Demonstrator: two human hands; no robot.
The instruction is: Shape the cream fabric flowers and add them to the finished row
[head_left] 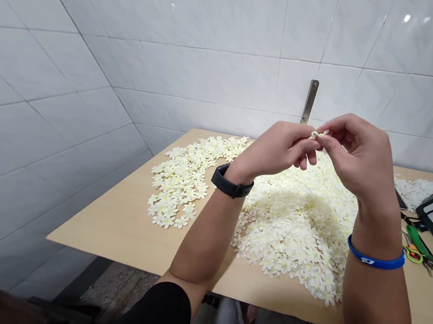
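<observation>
Fingers (335, 149) of left hand (280, 146) and right hand (363, 157) pinch a cream piece (319, 135) above pale flowers (295, 226)

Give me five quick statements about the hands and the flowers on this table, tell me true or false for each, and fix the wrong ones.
1. The left hand and right hand both grip a small cream piece in their fingertips. True.
2. The blue wristband is on the left wrist. False: it is on the right wrist; the left wears a black band.
3. A smaller group of flowers lies to the left of the big flower pile. True.
4. Both hands lie flat on the table. False: they are raised above it, fingertips close together.
5. The wall behind the table is tiled. True.
</observation>
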